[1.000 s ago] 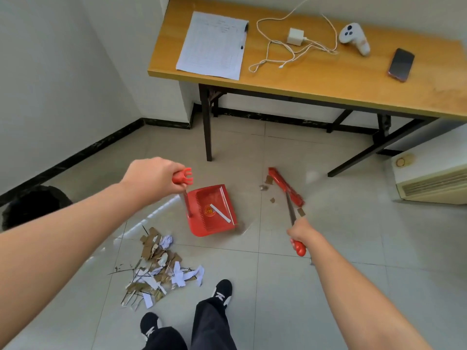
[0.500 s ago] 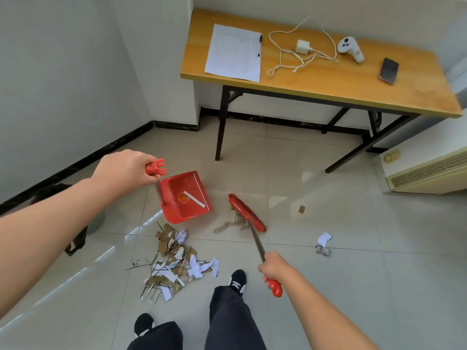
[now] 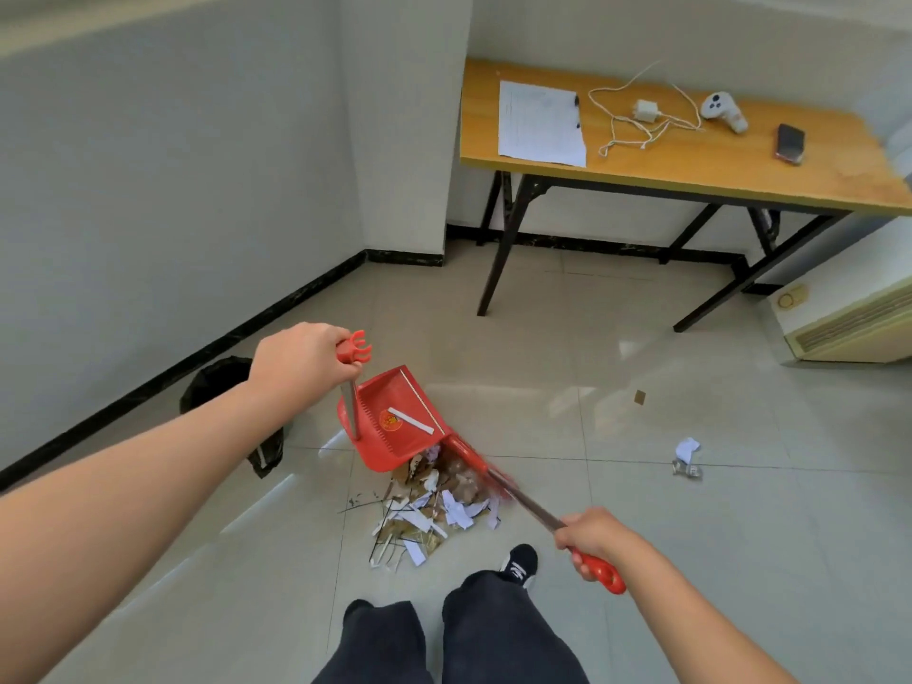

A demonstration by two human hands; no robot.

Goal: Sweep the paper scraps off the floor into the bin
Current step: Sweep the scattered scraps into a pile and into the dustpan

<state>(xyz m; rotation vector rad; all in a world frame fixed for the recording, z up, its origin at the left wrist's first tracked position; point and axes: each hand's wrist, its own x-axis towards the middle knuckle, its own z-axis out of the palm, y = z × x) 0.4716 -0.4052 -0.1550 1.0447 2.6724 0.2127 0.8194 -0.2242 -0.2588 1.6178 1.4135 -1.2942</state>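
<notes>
Scraps (image 3: 428,508) heaped between the hands, touching dustpan (image 3: 395,424) lip | left hand (image 3: 302,370) grips dustpan handle — pan tilted below it | right hand (image 3: 592,538) curled round broom (image 3: 520,501) handle, head blurred against scraps | bin (image 3: 222,385) left of left forearm | stray scrap (image 3: 687,454) beyond right hand

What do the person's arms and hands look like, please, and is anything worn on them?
The left arm and right arm are bare to the frame's edge, without sleeves. The left hand and right hand wear no gloves, and no watch, ring or bracelet shows. Dark trousers and black shoes show below.
</notes>
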